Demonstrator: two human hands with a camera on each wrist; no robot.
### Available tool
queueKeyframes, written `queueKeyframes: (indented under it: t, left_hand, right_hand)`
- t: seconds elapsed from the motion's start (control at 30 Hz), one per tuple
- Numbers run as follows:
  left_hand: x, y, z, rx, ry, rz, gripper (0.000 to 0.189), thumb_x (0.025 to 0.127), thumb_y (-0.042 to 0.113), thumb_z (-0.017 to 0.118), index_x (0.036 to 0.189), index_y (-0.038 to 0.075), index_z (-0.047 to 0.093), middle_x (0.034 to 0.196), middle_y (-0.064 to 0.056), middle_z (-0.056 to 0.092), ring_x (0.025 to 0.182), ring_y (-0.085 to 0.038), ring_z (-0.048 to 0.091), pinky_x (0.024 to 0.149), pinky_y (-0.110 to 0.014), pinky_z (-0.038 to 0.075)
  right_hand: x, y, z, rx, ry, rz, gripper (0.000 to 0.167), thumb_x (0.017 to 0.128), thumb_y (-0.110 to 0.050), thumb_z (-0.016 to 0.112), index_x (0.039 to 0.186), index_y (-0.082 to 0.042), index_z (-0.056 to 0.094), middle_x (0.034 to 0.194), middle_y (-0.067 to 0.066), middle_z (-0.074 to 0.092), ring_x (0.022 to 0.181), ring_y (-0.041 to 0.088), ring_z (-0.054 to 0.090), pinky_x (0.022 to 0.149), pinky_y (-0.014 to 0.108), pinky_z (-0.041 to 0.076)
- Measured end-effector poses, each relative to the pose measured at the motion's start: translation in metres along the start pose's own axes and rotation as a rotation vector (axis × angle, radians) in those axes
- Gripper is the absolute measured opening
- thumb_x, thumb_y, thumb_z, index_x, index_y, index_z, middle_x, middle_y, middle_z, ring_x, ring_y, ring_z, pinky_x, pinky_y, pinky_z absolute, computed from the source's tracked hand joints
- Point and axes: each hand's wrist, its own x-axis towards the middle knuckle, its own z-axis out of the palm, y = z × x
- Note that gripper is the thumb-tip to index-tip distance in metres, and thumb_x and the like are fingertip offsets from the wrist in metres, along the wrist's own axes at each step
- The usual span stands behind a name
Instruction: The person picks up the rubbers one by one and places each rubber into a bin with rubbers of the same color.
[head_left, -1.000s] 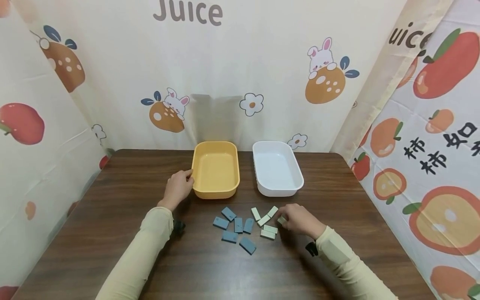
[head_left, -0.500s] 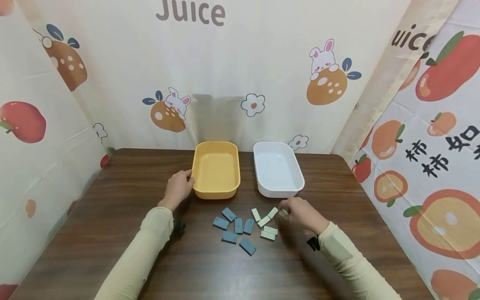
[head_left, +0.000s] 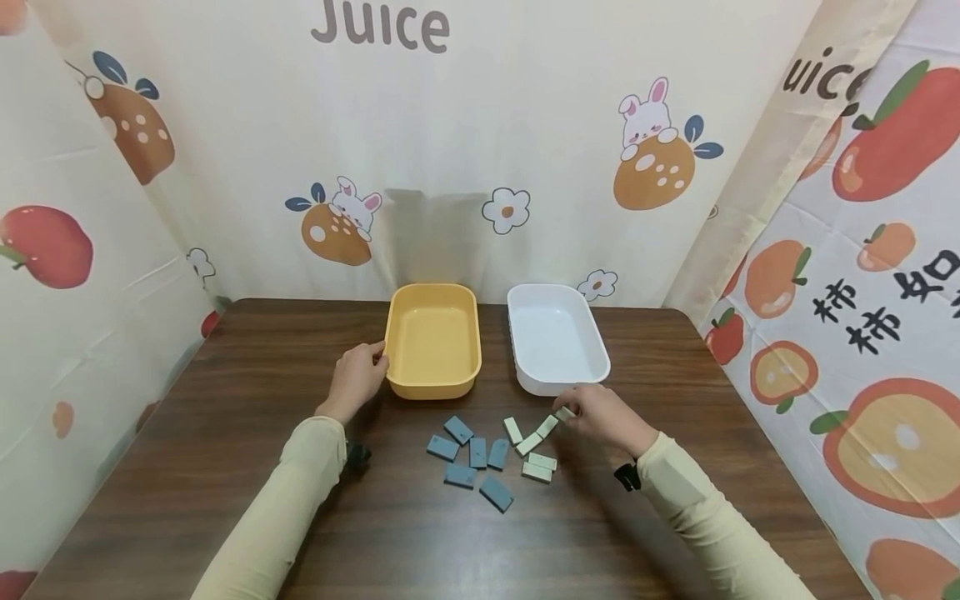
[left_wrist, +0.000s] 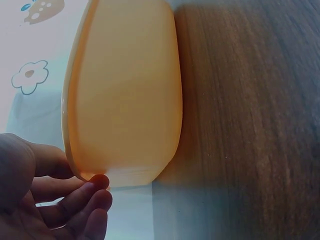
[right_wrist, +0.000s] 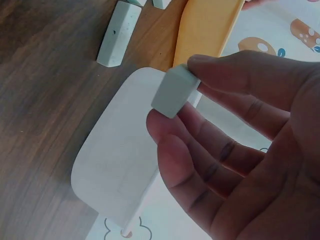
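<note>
My left hand [head_left: 356,379] is at the left side of a yellow plastic bin [head_left: 432,343]. In the left wrist view its thumb and fingers pinch the bin's rim [left_wrist: 66,120]. Between thumb and fingertips, my right hand [head_left: 603,415] holds a small pale green block [right_wrist: 175,91], just in front of a white plastic bin [head_left: 557,337]. That block is above the table in the right wrist view. Several pale green blocks [head_left: 537,472] lie on the table to the left of the right hand. Several blue-grey blocks [head_left: 477,452] lie further left.
Both bins stand side by side near the back of a dark wooden table [head_left: 420,542], with a narrow gap between them. A printed curtain [head_left: 457,125] hangs behind the table, and more printed cloth [head_left: 847,292] hangs at the right side.
My right hand has moved forward towards the white bin with the pale green block in its fingers. The left hand stays at the yellow bin's rim.
</note>
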Motion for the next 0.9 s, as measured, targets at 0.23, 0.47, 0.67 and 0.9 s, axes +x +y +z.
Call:
queueKeyframes:
  t: [0.23, 0.47, 0.67, 0.9]
  left_hand:
    - [0.000, 0.000, 0.001, 0.000, 0.002, 0.002, 0.043, 0.096, 0.018, 0.051, 0.134, -0.001, 0.057, 0.109, -0.021, 0.068, 0.066, -0.023, 0.051, 0.060, -0.029, 0.040]
    - [0.000, 0.000, 0.001, -0.007, 0.000, -0.002, 0.043, 0.096, 0.018, 0.051, 0.134, -0.001, 0.056, 0.114, -0.022, 0.067, 0.063, -0.022, 0.049, 0.058, -0.028, 0.039]
    - [-0.001, 0.000, 0.001, -0.011, 0.004, -0.008, 0.042, 0.096, 0.017, 0.052, 0.134, -0.001, 0.057, 0.092, -0.018, 0.066, 0.059, -0.021, 0.046, 0.055, -0.028, 0.037]
    - [-0.002, 0.000, 0.003, -0.015, 0.013, -0.019, 0.042, 0.095, 0.018, 0.052, 0.133, 0.000, 0.058, 0.084, -0.014, 0.062, 0.059, -0.020, 0.046, 0.054, -0.028, 0.038]
  right_hand:
    - [0.007, 0.001, -0.008, 0.006, -0.005, 0.027, 0.024, 0.080, 0.001, 0.067, 0.102, -0.003, 0.074, 0.076, 0.002, 0.058, 0.068, 0.013, 0.046, 0.061, 0.026, 0.039]
    - [0.017, 0.008, -0.016, -0.014, 0.037, 0.028, 0.027, 0.077, 0.002, 0.066, 0.102, -0.003, 0.074, 0.074, 0.003, 0.059, 0.068, 0.015, 0.050, 0.063, 0.029, 0.043]
    - [0.024, 0.015, -0.022, 0.033, 0.036, 0.088, 0.024, 0.081, -0.002, 0.066, 0.105, -0.003, 0.072, 0.075, 0.003, 0.061, 0.068, 0.014, 0.054, 0.064, 0.029, 0.044]
    - [0.033, 0.022, -0.029, 0.054, 0.036, 0.124, 0.023, 0.084, -0.004, 0.068, 0.107, -0.002, 0.072, 0.079, 0.007, 0.063, 0.067, 0.015, 0.054, 0.060, 0.027, 0.044]
